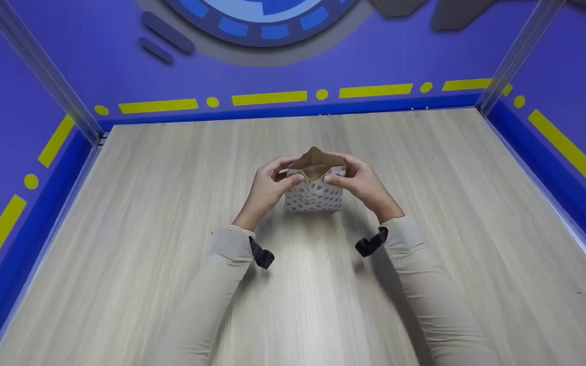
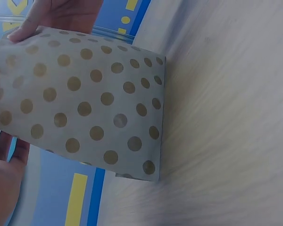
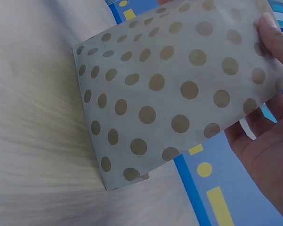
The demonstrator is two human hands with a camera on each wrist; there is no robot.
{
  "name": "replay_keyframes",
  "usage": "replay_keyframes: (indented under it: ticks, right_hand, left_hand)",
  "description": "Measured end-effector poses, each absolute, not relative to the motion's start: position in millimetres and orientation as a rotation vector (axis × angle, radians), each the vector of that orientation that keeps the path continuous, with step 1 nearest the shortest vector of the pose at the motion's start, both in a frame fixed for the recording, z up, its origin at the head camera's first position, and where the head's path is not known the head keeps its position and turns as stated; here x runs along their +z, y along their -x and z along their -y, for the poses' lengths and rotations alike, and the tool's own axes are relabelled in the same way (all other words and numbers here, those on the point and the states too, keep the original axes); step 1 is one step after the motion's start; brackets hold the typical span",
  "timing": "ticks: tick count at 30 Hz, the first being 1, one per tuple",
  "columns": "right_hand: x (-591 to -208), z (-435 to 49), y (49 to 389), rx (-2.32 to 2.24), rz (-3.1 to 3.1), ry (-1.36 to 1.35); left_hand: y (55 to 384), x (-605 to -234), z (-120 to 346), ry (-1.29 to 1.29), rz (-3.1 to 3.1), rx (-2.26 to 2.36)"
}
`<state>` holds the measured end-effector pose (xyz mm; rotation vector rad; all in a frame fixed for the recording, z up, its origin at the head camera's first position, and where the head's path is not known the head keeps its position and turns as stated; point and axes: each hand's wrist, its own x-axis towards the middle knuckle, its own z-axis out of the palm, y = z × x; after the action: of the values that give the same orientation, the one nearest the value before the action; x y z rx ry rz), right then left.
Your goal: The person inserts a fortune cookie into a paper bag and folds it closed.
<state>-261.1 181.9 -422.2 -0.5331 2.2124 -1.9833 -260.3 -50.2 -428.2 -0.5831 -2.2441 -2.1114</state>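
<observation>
A white paper bag [image 1: 313, 197] with brown polka dots stands upright on the table in the head view, its brown inside showing through the spread mouth. My left hand [image 1: 268, 185] grips the left side of the rim, thumb on the near face and fingers behind. On the opposite side my right hand [image 1: 367, 185] holds the rim the same way. In the left wrist view the dotted bag [image 2: 85, 103] fills much of the picture. The right wrist view shows the bag [image 3: 165, 89] with my right hand [image 3: 269, 141] at its upper edge. What lies inside cannot be made out.
The pale wood-grain table [image 1: 145, 229] surrounds the bag. Blue panels with yellow dashes [image 1: 270, 97] wall it at the back and both sides, with metal posts at the rear corners. Black wrist cameras [image 1: 262, 256] hang below both sleeves.
</observation>
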Motion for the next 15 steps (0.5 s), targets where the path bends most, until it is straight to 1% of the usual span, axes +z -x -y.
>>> replay_keyframes:
  ticks: [7, 15]
  right_hand:
    - [-423.7, -181.0, 262.2, -2.062, -2.201, 0.47]
    - [-425.3, -180.8, 263.2, -2.094, -2.261, 0.41]
  left_hand:
    - [260.0, -428.1, 48.1, 0.534, 2.184, -2.149]
    - [259.9, -429.7, 48.4, 0.535, 2.161, -2.095]
